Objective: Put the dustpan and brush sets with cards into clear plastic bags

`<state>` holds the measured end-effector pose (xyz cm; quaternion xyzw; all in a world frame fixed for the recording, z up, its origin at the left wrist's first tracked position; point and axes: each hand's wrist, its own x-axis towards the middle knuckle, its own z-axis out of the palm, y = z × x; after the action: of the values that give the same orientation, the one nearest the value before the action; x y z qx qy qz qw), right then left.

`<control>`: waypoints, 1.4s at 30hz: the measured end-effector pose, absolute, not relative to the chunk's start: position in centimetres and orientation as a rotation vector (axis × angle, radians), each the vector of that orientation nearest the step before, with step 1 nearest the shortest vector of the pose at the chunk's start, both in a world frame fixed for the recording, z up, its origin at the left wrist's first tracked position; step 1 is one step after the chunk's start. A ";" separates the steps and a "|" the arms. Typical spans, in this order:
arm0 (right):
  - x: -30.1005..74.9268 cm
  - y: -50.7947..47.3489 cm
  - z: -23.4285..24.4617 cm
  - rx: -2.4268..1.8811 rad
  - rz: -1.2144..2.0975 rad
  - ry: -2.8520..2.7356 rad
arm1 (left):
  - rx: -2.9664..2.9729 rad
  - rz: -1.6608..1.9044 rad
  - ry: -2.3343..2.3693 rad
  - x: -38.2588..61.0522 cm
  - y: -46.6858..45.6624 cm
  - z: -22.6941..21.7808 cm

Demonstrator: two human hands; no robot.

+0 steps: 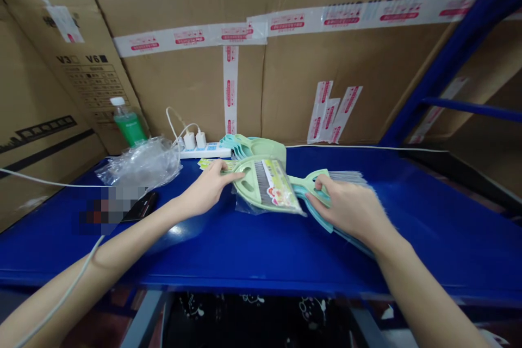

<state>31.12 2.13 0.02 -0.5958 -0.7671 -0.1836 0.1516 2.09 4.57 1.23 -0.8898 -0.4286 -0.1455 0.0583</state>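
- I see my two hands apart, both on one item: my left hand (pixel 206 187) pinches the rim of a pale green dustpan (pixel 248 187), and my right hand (pixel 346 206) closes around its handle (pixel 304 180)
- That dustpan lies tilted on the blue steel shelf (pixel 261 261), inside a clear plastic sleeve (pixel 244 205), with a printed label card (pixel 283 185) and grey brush bristles (pixel 263 187) showing in the pan
- Under my right hand lie teal brush pieces (pixel 314 211), with more grey bristles (pixel 346 176) past my fingers; I can't tell how they join
- Behind sits a nested stack of green and teal dustpans (pixel 253 149), with small yellow cards (pixel 212 163) just beside my left fingers
- To the left are a crumpled clear plastic bag (pixel 141 166) and a white-capped bottle (pixel 128 125) holding green liquid
- Farther back, a power strip (pixel 214 150) carries two white chargers (pixel 194 140)
- Behind everything stand cardboard cartons (pixel 326 65), their seams sealed with printed tape (pixel 191 37)
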 end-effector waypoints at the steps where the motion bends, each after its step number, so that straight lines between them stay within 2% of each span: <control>1: 31.0 2.1 0.1 -1.698 -0.534 -2.194 | -2.699 -0.439 -1.291 1.6 4.1 1.0; 8: 30.2 1.9 0.0 -1.594 -0.626 -2.100 | -2.788 -0.497 -1.278 -1.4 2.6 0.1; 18: 28.8 1.8 0.5 -1.453 -0.743 -2.386 | -2.857 -0.242 -1.307 -2.6 1.4 0.4; 21: 27.1 0.8 1.7 -1.469 -0.622 -2.538 | -2.869 -0.220 -1.300 -2.8 1.2 0.4; 29: 21.5 1.8 4.0 -1.439 -0.046 -2.903 | -2.877 -0.156 -1.272 -3.1 0.8 1.0; 34: 20.4 4.5 1.8 -1.622 -0.202 -2.713 | -2.902 -0.092 -1.311 -3.2 0.6 1.5; 42: 20.6 5.9 0.4 -1.562 -0.226 -2.676 | -2.976 -0.057 -1.325 -3.6 1.0 1.7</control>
<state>20.61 5.91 0.39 -0.5028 -0.8612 -0.0728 0.0173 -3.60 0.97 1.66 -0.9118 -0.4061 -0.0174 -0.0582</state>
